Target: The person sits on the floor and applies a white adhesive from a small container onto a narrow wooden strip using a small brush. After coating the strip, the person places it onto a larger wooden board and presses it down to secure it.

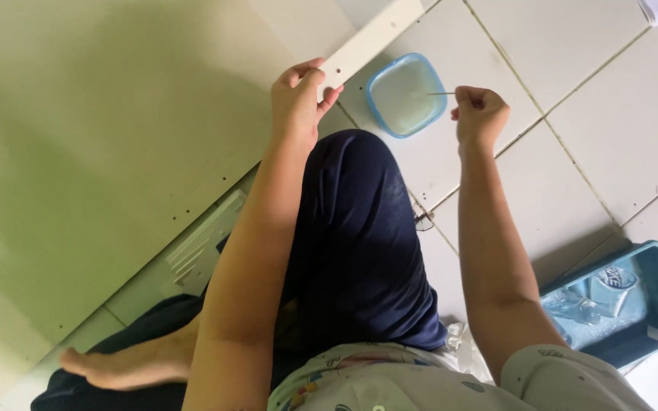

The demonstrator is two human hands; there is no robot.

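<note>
1. Head view: left hand (297, 99) is pinching shut on the white strip's (367, 42) end; right hand (480, 114) is clamping a thin stick (441, 93) over the blue tub (407, 93).
2. Dipping step, seemingly; next calls for steady aim at the strip.

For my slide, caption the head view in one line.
Seated on a tiled floor, left hand grips a white strip; right hand holds a thin stick over a blue tub.
</note>
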